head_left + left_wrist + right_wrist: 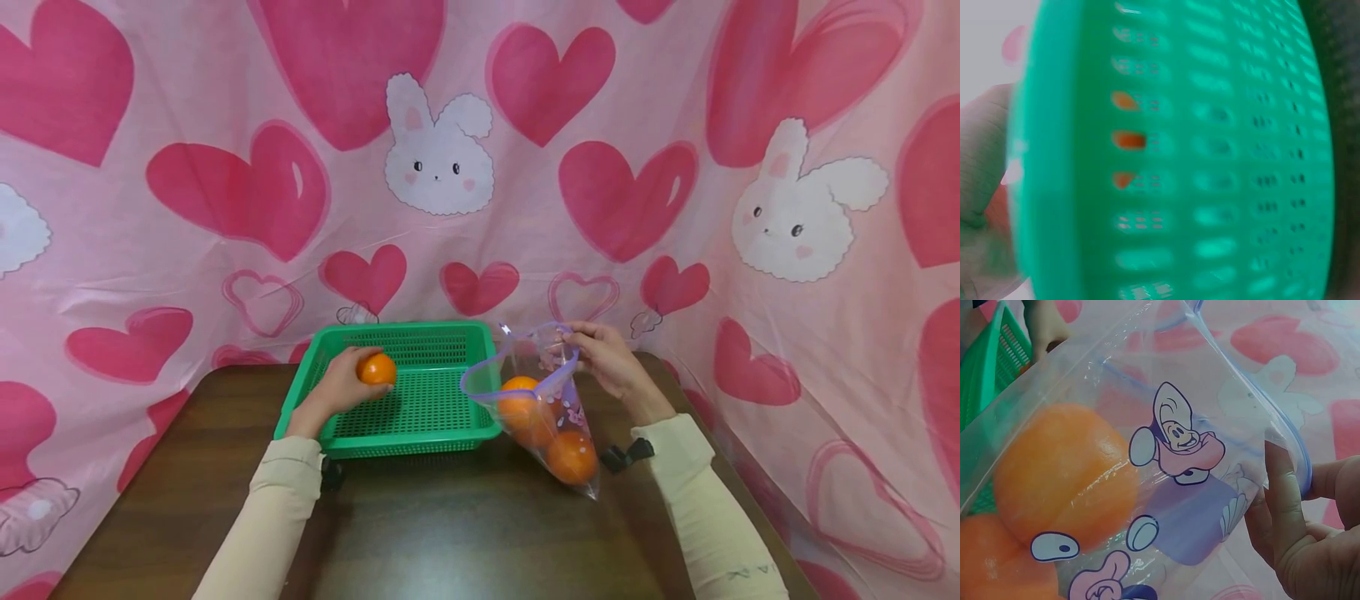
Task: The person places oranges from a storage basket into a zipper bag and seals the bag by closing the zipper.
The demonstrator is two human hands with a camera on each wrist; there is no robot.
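Observation:
My left hand [347,385] grips an orange [377,369] over the left part of a green plastic basket [442,439]. Thumb and fingers curl round the fruit's left side. In the left wrist view the basket's slotted wall [1172,206] hides most of that hand. With my right hand [609,360] I pinch the purple zip edge of a clear zip bag [564,392]. The bag's mouth gapes toward the basket, and several oranges [572,457] lie inside it. Cartoon prints show on its film in the right wrist view, where my right fingers [1285,506] hold the rim.
The basket and the bag are side by side on a dark wooden table [420,533]. A pink cloth [525,233] with hearts and rabbits hangs behind the table and along its right side. Dark wrist straps [628,454] sit at both cuffs.

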